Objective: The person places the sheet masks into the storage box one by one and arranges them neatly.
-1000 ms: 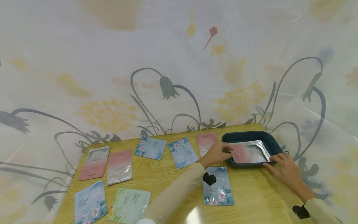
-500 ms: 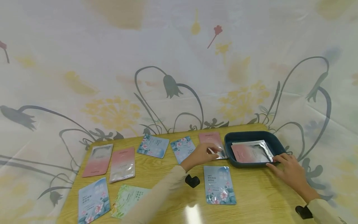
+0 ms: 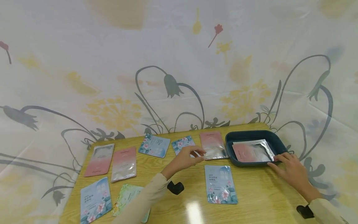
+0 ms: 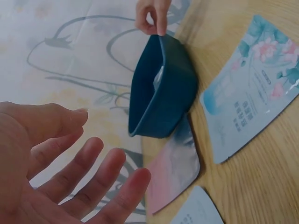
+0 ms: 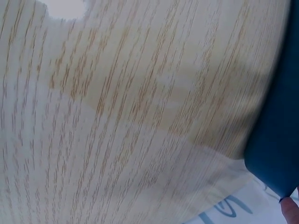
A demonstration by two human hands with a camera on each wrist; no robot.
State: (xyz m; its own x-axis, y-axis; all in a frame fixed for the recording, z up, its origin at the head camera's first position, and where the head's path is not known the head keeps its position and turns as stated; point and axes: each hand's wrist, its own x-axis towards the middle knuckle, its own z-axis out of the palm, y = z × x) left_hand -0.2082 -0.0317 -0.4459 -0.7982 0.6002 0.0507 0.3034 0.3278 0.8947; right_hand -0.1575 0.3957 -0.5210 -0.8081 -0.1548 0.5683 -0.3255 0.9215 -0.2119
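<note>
My left hand hovers above the table between the blue packets, holding nothing; in the left wrist view its fingers are spread and loosely bent. With thumb and fingers, my right hand pinches the front right rim of a dark blue plastic bin. Inside the bin lie pink and silver face mask packets, overlapping. Just left of the bin a pink face mask packet lies flat. A blue flowered packet lies in front of it. Only a fingertip shows in the right wrist view.
Two pink packets lie at the left of the wooden table, with a blue packet in front. My left sleeve partly covers a green packet. Two blue packets lie near the back edge, before a flowered cloth.
My left hand has drawn out of the bin and moved left, away from the pink packet in it. The right hand stays at the rim. The view has shifted slightly.
</note>
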